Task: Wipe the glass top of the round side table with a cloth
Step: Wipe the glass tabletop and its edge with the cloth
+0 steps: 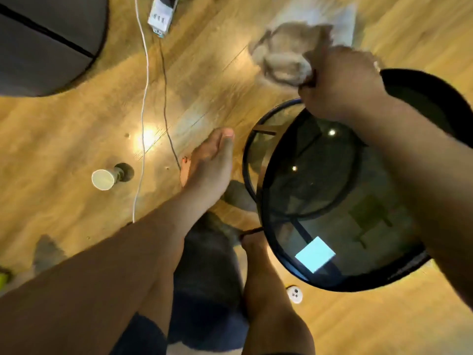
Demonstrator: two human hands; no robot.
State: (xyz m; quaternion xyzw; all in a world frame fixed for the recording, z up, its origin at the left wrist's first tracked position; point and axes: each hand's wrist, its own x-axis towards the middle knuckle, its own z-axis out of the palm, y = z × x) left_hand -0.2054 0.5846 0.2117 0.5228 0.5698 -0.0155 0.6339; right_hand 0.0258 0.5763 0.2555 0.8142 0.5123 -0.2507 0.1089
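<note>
The round black-rimmed side table stands on a light wooden plank floor. Its smoked glass top is bare and reflects a pale bright rectangle near the near rim and two small spots of light nearer the far rim. Through the glass a second black ring of the frame shows lower down, jutting out past the table's left side.

The right hand is above the table's far rim, its fingers curled tight round a crumpled grey-beige cloth. The cloth is motion-blurred and bunches out beyond the far rim to the left, against the floor and not on the glass.

The left hand is just left of the table, apart from the rim, with fingers straight and pressed together, holding nothing.

A bare leg reaches under the table's near-left edge. Just off the near rim a small white round object lies on the floor. Well left of the table a white paper cup lies on its side. Between the cup and the table a white cable and a thin dark cable run away to a white power strip, far beyond the table to the left. Farther left of that sits a large grey rounded thing with a dark edge.
</note>
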